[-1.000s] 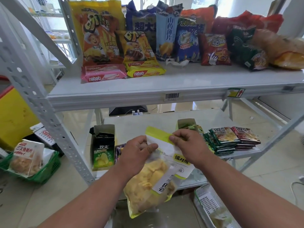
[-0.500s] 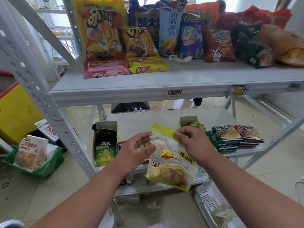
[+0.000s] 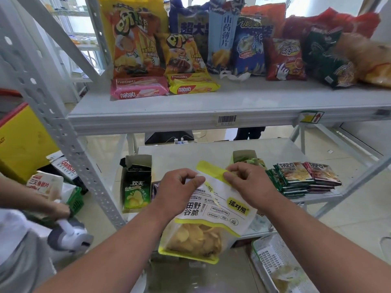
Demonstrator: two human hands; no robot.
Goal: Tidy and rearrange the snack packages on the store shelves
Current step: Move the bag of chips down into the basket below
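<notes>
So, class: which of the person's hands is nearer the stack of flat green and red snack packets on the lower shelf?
Right. The right hand is just left of the stack; the left hand is farther left.

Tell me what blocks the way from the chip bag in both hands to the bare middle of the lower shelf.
Nothing visible does. The left hand and right hand pinch the top of the chip bag in front of the lower shelf; its middle lies bare between the open green box and the stacked packets.
</notes>
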